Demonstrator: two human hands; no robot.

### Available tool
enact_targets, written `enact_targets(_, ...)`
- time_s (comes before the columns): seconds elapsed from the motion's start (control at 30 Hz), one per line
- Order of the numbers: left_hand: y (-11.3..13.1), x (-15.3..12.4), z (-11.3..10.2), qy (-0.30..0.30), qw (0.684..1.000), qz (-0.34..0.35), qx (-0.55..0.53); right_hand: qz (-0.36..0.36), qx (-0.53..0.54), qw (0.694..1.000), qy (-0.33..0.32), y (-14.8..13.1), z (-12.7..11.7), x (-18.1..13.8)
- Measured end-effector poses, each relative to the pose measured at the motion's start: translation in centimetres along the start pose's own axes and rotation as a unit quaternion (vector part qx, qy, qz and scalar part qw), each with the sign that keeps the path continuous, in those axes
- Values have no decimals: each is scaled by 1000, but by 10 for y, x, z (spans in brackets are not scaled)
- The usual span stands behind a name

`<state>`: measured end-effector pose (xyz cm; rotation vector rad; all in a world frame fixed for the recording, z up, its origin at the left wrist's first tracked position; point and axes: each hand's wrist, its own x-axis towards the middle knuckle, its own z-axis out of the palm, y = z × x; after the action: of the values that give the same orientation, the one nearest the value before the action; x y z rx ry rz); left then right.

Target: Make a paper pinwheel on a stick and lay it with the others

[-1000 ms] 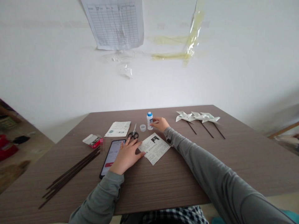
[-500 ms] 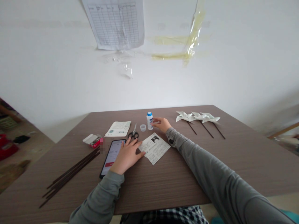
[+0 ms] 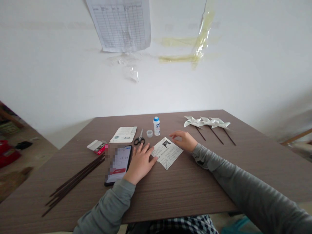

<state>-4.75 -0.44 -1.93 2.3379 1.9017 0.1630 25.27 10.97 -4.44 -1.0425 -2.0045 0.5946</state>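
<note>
A square sheet of printed paper [image 3: 167,152] lies turned cornerwise on the table, with a dark picture near its top corner and crease lines. My left hand [image 3: 141,162] is spread flat, its fingertips on or beside the paper's left corner. Just off the paper's upper right edge, my right hand [image 3: 184,140] hovers low with bent fingers apart and nothing in them. Behind the paper stands a white glue bottle [image 3: 157,126] with a blue top, and a clear cap [image 3: 149,133] sits beside it. Scissors [image 3: 139,138] lie to the left of the cap.
At the back right lie three paper pinwheels [image 3: 193,121] on dark sticks. To the left are a phone [image 3: 119,165], a small red-and-white box [image 3: 98,147], several dark sticks [image 3: 73,183] and more printed paper [image 3: 123,134]. A wall [image 3: 73,81] rises behind the table.
My right hand has left the glue bottle and moved right and toward me. The printed sheet has shifted slightly to the right, and my left hand has moved right with it.
</note>
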Motion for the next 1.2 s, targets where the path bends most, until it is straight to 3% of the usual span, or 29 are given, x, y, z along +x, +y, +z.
enact_targets(0.17, 0, 2, 7, 5, 1000, 9, -5, -67, 7, 993, -99, -8, -5, -29)
enact_targets(0.3, 0, 4, 9, 16, 1000, 12, -1, -86, -19, 987, -134, -12, -1, -41)
enact_targets(0.73, 1, 6, 14, 42, 997, 45, -37, -181, -191, 952, -155, -6, 6, -48)
enact_targets(1.2, 2, 7, 10, 24, 998, 38, -54, -197, -202, 949, -141, -9, 6, -47)
